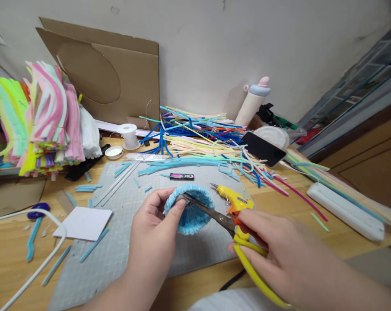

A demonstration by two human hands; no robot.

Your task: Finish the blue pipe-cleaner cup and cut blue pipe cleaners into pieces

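Between finger and thumb, my left hand (156, 229) grips the rim of a light blue, fuzzy, bowl-shaped piece (195, 220), apparently made of pipe cleaners. Its hollow side is tilted toward me. In my right hand (273, 246) are long-nose pliers (223, 219) with red and yellow handles. Their dark jaws reach inside the bowl to near my left thumb tip; whether they grip anything there is hidden. Just behind the pliers, a yellow glue gun (232, 196) lies on the grey cutting mat (117, 259).
A black marker-like stick (181, 176) and cut blue pipe cleaners (94, 245) lie on the mat. Behind are a pile of coloured pipe cleaners (201, 134), a phone (263, 149) and a bottle (252, 101). White cable (62, 233) loops at left, near a white card (83, 223).
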